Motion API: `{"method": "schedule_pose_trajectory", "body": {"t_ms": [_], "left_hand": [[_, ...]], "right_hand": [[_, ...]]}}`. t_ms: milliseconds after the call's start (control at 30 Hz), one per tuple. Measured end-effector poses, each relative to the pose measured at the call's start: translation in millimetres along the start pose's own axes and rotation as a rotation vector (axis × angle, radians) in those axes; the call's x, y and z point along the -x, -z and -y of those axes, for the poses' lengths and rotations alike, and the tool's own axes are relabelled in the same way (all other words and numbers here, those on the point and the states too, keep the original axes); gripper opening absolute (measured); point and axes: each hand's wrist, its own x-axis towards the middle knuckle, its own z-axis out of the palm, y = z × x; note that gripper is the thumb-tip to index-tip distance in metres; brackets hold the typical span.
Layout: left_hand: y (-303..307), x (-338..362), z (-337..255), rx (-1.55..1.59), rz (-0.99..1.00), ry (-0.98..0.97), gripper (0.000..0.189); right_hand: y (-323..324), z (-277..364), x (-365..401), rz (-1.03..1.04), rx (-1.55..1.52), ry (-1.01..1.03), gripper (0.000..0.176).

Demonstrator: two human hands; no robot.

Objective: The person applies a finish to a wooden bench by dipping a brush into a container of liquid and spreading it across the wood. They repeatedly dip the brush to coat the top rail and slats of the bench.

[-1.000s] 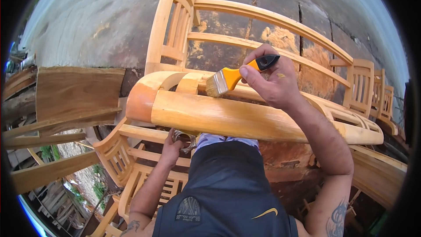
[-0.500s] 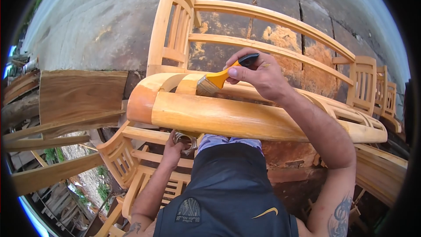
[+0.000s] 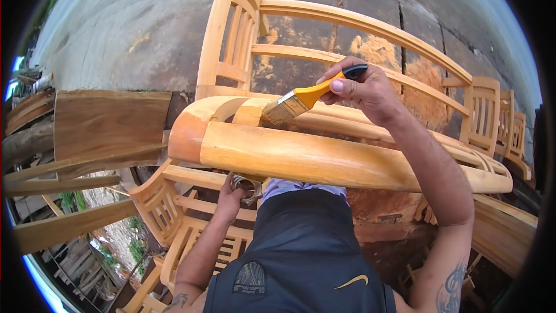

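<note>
My right hand (image 3: 365, 90) is closed round the yellow handle of a flat paintbrush (image 3: 289, 104) with a black end and a metal ferrule. Its bristles point down and left, at the gap behind the curved wooden rail (image 3: 301, 150), close to the end of a short cross piece (image 3: 248, 111). Below the rail's near edge, my left hand (image 3: 230, 202) grips a small open container (image 3: 249, 189), shiny and round. The rail partly covers that container, and its contents cannot be made out.
A slatted wooden bench frame (image 3: 226, 35) lies beyond the rail on stained concrete (image 3: 145, 40). More wooden chairs (image 3: 156, 217) stand at lower left and at far right. A wide plank (image 3: 110, 124) and stacked timber (image 3: 75, 266) are on the left.
My right hand has moved right and tilted the paintbrush flatter, while the bristles stay near the same spot by the cross piece. My left hand and its container hold their place.
</note>
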Motion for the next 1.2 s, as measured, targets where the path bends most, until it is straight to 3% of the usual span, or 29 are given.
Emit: {"method": "schedule_pose_trajectory", "body": {"t_ms": [133, 367, 500, 633, 667, 800, 900, 933, 1067, 1200], "left_hand": [[0, -3, 4, 0.015, -0.008, -0.004, 0.076], [-8, -1, -1, 0.05, -0.03, 0.003, 0.072], [-5, -6, 2, -0.002, -0.006, 0.008, 0.067], [-8, -4, -2, 0.011, -0.017, 0.03, 0.063], [-10, -3, -5, 0.013, -0.015, 0.031, 0.063], [-12, -4, -4, 0.037, -0.013, 0.033, 0.063], [-12, -6, -3, 0.016, -0.014, 0.018, 0.063], [-12, -6, -3, 0.019, -0.011, 0.019, 0.063], [-14, -4, -7, 0.043, -0.012, 0.021, 0.063], [-14, -7, -2, 0.034, -0.015, 0.011, 0.063]], "right_hand": [[-29, -11, -4, 0.068, 0.186, -0.042, 0.025], [-42, 0, 14, -0.143, 0.297, 0.182, 0.012], [-68, 2, 6, -0.023, 0.867, 0.215, 0.01], [-68, -11, -2, -0.237, 0.565, 0.543, 0.016], [-56, 0, 5, -0.18, 0.613, 0.365, 0.012], [-54, -9, 5, -0.1, 0.653, 0.266, 0.013], [-64, -10, -7, -0.159, 0.654, 0.247, 0.012], [-58, -13, -14, -0.194, 0.545, 0.405, 0.018], [-34, 29, -18, -0.332, 0.397, 0.318, 0.024], [-52, 8, -41, -0.336, 0.374, 0.055, 0.028]]}}
